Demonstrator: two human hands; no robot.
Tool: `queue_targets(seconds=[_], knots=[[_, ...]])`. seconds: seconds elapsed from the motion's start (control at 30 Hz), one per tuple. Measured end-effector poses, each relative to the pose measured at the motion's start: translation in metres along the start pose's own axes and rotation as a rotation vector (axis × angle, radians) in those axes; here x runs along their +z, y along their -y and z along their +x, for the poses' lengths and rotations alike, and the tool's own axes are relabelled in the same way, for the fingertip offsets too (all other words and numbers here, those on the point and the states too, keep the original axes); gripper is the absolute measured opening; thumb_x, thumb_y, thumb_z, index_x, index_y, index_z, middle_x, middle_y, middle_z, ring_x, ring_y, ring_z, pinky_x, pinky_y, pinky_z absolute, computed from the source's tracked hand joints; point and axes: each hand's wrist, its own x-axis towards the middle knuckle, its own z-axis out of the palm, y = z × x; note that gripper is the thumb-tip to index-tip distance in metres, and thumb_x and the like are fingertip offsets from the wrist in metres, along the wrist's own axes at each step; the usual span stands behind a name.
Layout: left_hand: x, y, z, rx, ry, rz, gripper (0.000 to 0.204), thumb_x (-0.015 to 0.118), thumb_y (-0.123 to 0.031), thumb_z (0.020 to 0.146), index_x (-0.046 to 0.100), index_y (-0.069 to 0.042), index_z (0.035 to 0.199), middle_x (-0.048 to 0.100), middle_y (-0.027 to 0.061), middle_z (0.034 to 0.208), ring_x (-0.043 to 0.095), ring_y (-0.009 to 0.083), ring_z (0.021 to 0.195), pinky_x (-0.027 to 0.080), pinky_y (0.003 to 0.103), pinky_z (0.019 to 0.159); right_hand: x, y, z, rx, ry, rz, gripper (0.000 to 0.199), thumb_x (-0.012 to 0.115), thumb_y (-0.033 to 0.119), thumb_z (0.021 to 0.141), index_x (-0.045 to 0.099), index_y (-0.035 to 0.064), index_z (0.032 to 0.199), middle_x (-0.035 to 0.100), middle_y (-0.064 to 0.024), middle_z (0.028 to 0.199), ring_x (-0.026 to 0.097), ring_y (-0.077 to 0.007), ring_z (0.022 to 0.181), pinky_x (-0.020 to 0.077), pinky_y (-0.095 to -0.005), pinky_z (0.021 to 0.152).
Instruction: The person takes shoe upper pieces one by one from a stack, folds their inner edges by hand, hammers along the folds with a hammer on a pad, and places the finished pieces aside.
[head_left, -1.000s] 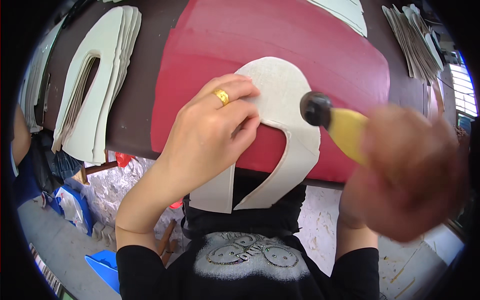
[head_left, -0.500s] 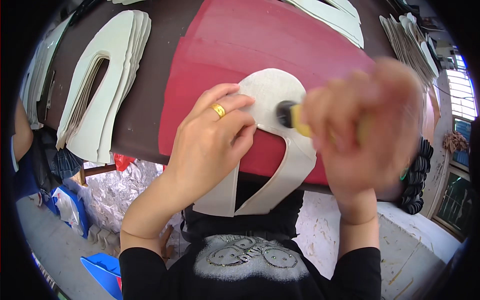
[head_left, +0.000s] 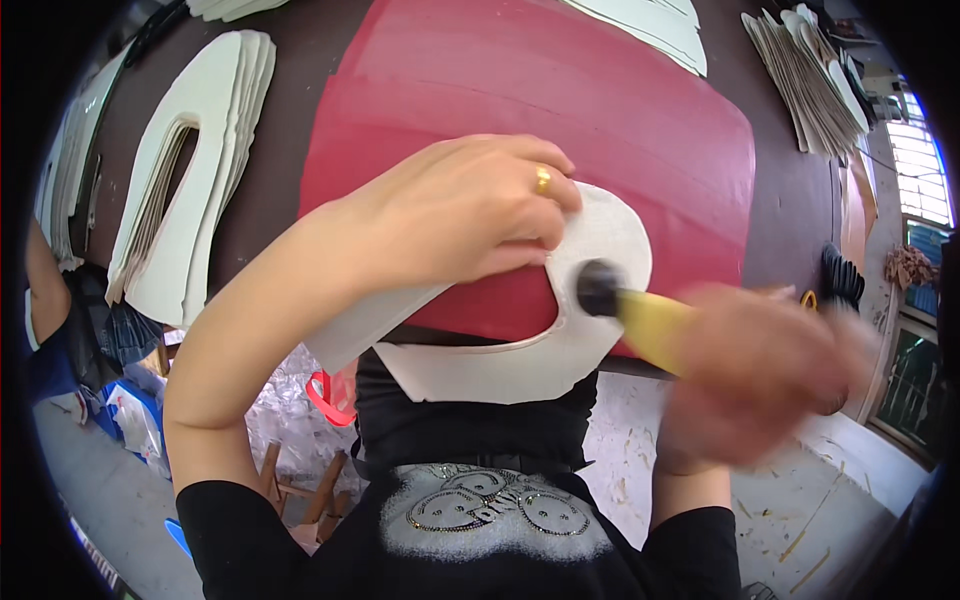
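Left fingers [head_left: 552, 222], grip unclear, touch the cream U-shaped sheet [head_left: 615, 232]; right fingers [head_left: 715, 335] clasp a yellow-handled, black-headed hammer [head_left: 645, 322] over its bend.

Light was bright, fairly even; the window [head_left: 918, 165] at right glared white. Right hand [head_left: 765, 370] and yellow-handled tool [head_left: 645, 318] smeared with motion. Straight edges bowed toward the black rim.

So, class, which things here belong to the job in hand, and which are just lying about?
In the job:
White piece, at the left hand
Hammer, in the right hand
Red mat, partly under the piece

Apparently lying about:
Left stack, similar in shape, perhaps related
Right stack
Red strap
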Motion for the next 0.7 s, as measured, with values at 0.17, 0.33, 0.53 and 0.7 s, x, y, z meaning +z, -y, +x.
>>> queue_targets(seconds=[0.17, 0.33, 0.53, 0.7], knots=[[0.015, -0.02, -0.019, -0.246, -0.231, 0.177, 0.012, 0.075, -0.003, 0.07, 0.067, -0.004, 0.079, 0.069, 0.0065, 0.101, 0.064, 0.0286, 0.102, 0.054, 0.04, 0.084, 0.017, -0.051, -0.013, 0.369, 0.079, -0.315, 0.031, 0.028, 0.034, 0.108, 0.04, 0.0115, 0.091, 0.036, 0.0032, 0.052, 0.037, -0.0125, 0.038, 0.044, -0.0327, 0.05], [0.022, -0.028, -0.016, -0.328, -0.261, 0.143, 0.01, 0.074, -0.001, 0.07, 0.066, -0.002, 0.078, 0.07, 0.0073, 0.097, 0.064, 0.0288, 0.101, 0.054, 0.037, 0.082, 0.021, -0.058, 0.008, 0.228, 0.27, -0.008, 0.023, 0.03, 0.026, 0.108, 0.043, 0.0112, 0.096, 0.037, 0.0008, 0.056, 0.04, -0.0139, 0.042, 0.0426, -0.0296, 0.049], [0.021, -0.029, -0.014, -0.365, -0.289, 0.139, 0.007, 0.071, -0.001, 0.072, 0.066, -0.002, 0.077, 0.069, 0.0087, 0.098, 0.064, 0.0284, 0.101, 0.054, 0.037, 0.082, 0.026, -0.056, 0.004, -0.047, 0.216, -0.334, 0.022, 0.031, 0.022, 0.107, 0.046, 0.0077, 0.099, 0.041, -0.0007, 0.062, 0.04, -0.0123, 0.045, 0.0414, -0.029, 0.049], [0.018, -0.042, -0.02, -0.363, -0.287, 0.343, 0.012, 0.073, 0.0, 0.069, 0.065, -0.003, 0.078, 0.069, 0.0075, 0.099, 0.063, 0.0281, 0.1, 0.054, 0.036, 0.08, 0.03, -0.071, 0.006, 0.331, 0.01, -0.413, 0.033, 0.028, 0.038, 0.107, 0.043, 0.0098, 0.098, 0.032, 0.0009, 0.055, 0.038, -0.0118, 0.043, 0.0405, -0.0296, 0.048]])
